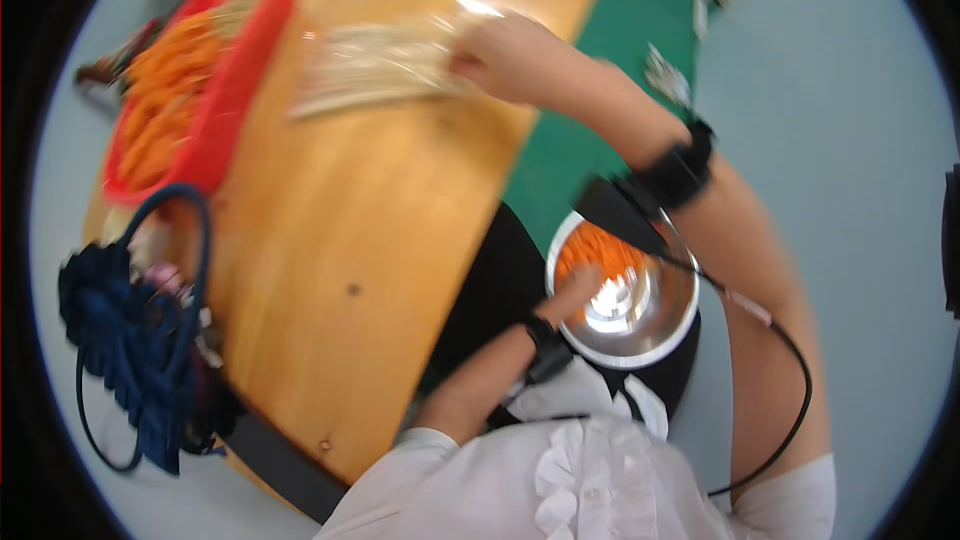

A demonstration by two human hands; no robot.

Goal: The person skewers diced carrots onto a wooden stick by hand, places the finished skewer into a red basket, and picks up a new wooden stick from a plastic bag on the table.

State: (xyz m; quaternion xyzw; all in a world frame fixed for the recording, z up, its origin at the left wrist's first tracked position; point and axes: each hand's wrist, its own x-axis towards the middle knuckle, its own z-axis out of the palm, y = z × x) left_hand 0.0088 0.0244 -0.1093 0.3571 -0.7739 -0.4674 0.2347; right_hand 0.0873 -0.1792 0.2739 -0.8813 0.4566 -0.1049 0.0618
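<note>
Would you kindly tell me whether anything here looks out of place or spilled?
One thing, perhaps: a crumpled whitish item lies on the green floor, away from the wooden table, like dropped litter, though too blurred to identify. No spill shows around the metal bowl.

Wears a white blouse [500, 495], short-sleeved, with a wavy ruffle [555, 480] along either side of the front and a small pale button [592, 493] between. Shows white fabric at the left sleeve [405, 460] and the right sleeve [800, 495]. Below the waist, is clothed in a black lower garment [485, 290]. Bears a black left wristband [543, 335] with a dark, boxy module [548, 364]; likewise a black right wristband [688, 170], fitted with a dark, flat-sided block [615, 212]. Trails near that block a thin black cable [805, 380], curved toward the blouse and marked partway by a short pinkish collar [748, 307]. Bare at left grip [578, 295] and right grip [495, 55].
</note>
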